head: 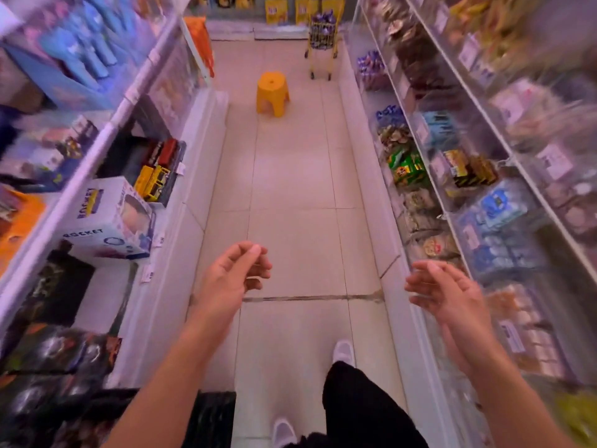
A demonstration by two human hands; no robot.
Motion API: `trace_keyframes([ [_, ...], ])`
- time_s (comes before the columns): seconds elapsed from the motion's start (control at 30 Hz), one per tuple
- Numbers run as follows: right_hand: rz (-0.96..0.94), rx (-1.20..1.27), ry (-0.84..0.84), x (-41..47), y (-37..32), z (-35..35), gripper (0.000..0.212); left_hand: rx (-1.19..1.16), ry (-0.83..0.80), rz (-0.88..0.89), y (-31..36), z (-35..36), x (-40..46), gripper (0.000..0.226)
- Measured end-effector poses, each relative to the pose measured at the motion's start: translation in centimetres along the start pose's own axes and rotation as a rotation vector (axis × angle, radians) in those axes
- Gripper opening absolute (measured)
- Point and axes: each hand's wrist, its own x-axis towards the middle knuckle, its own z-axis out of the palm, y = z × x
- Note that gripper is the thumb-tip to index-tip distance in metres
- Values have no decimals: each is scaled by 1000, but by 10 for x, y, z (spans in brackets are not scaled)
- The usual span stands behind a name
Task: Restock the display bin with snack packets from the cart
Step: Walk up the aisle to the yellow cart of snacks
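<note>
A yellow wire cart (321,40) full of purple snack packets stands at the far end of the aisle. On the right shelving nearby, a clear display bin (371,69) holds the same purple packets. My left hand (234,273) hangs over the floor at mid-aisle, fingers loosely curled, holding nothing. My right hand (442,291) is beside the right shelf's lower edge, fingers spread, also holding nothing. Both hands are far from the cart and the bin.
A yellow plastic stool (272,93) stands in the aisle before the cart. Shelves of toy boxes (109,221) line the left; clear snack bins (458,176) line the right. The tiled floor (290,195) runs between them. My legs and white shoes show at the bottom.
</note>
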Motion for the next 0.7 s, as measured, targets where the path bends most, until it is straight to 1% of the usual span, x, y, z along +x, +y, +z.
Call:
trace_keyframes([
  [0.1, 29, 5, 42, 78, -3, 6, 23, 27, -26, 2, 9, 30, 85, 18],
  [0.17, 39, -1, 41, 131, -16, 16, 24, 23, -20, 17, 21, 48, 140, 20],
  [0.27, 39, -8, -4, 207, -57, 39, 22, 27, -2, 36, 48, 69, 217, 27],
  [0.33, 16, -4, -56, 255, -89, 61, 22, 14, 4, 53, 70, 77, 263, 24],
  [0.4, 3, -19, -96, 306, -119, 88, 21, 7, 18, 55, 89, 78, 308, 17],
  [0.5, -6, -61, -154, 383, -151, 135, 21, 18, 59, 51, 107, 69, 373, 17],
  [0.7, -12, -109, -228, 532, -165, 234, 21, -6, 151, 52, 121, 39, 526, 15],
])
